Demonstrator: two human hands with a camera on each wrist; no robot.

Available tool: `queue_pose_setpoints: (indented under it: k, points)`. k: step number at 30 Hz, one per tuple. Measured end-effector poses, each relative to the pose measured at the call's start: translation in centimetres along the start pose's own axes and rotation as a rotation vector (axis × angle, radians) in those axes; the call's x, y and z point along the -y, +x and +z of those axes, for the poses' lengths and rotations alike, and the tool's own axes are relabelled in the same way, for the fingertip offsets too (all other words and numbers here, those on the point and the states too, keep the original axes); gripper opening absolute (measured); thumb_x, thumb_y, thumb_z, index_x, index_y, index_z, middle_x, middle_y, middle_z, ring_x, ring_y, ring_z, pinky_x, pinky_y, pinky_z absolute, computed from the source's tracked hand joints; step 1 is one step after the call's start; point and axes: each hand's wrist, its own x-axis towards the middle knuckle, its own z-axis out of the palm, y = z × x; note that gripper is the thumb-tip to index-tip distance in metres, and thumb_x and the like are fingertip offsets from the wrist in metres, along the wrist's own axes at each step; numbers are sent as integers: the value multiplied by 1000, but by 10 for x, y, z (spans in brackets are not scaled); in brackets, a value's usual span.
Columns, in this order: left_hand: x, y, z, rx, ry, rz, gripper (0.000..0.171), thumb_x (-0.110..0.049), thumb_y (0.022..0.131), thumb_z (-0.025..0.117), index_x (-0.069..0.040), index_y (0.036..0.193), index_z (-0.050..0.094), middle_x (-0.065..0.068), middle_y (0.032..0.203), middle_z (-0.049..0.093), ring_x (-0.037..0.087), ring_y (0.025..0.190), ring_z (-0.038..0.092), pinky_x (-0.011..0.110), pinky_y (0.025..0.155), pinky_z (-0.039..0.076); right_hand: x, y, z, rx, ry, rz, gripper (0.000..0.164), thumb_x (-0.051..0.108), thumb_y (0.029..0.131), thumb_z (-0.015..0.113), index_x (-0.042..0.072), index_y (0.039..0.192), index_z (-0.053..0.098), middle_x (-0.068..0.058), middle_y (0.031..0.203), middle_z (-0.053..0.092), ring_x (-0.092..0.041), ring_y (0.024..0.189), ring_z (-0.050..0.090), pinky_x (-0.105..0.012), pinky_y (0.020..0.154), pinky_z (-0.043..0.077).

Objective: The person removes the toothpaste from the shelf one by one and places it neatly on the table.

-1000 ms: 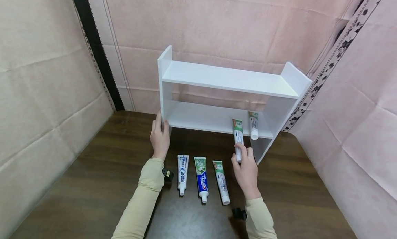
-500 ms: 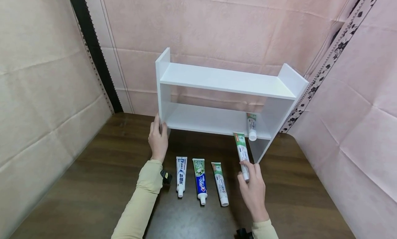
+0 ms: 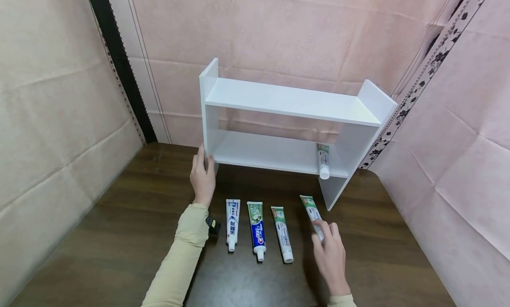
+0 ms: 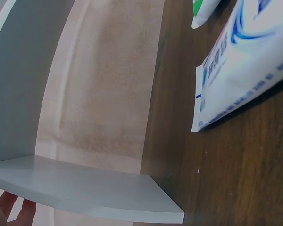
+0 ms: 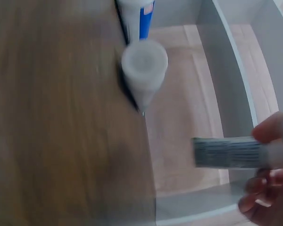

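Note:
A white two-tier shelf (image 3: 287,149) stands at the back of the table. My left hand (image 3: 202,178) grips the lower part of its left side panel (image 4: 85,188), the thumb on the inner side. Pinched by its cap end in my right hand (image 3: 331,260) is a green-and-white toothpaste tube (image 3: 311,208), held above the table in front of the shelf's right end; the fingers hide its cap. A similar green-and-white tube (image 3: 323,161) lies on the lower board at the right, cap forward.
Left of my right hand, several tubes lie in a row on the brown table (image 3: 119,236): a white-and-blue one (image 3: 232,223), a green-and-blue one (image 3: 257,227) and a green-and-white one (image 3: 282,234). Pink cloth (image 3: 279,36) hangs behind the shelf.
My right hand has drawn the toothpaste tube back from the shelf's lower board, toward me and slightly right. My left hand keeps its grip on the side panel.

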Motion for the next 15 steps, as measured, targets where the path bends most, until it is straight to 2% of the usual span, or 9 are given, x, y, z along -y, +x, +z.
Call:
queue_pose_setpoints:
  k: [4, 8, 15]
  points:
    - [-1, 2, 0, 2, 5, -2, 47, -29, 102, 47, -32, 149, 38, 17, 117, 57, 33, 97, 60, 55, 82, 53, -8, 4, -1, 199, -89, 52, 31, 6, 84, 61, 17, 113, 62, -7, 85, 47, -15, 62, 42, -29, 54, 32]
    - [-2, 2, 1, 6, 7, -7, 47, -30, 103, 46, -32, 149, 38, 17, 117, 57, 33, 96, 59, 54, 80, 51, -13, 4, -2, 378, -131, 84, 35, 11, 86, 65, 16, 121, 60, -11, 88, 51, -17, 62, 46, -31, 53, 34]
    - [0, 1, 1, 14, -4, -21, 46, -31, 103, 46, -33, 148, 38, 17, 117, 57, 32, 97, 59, 53, 81, 51, -20, 3, 0, 442, -159, 58, 41, 14, 84, 70, 16, 124, 62, -11, 88, 54, -17, 66, 49, -32, 56, 38]
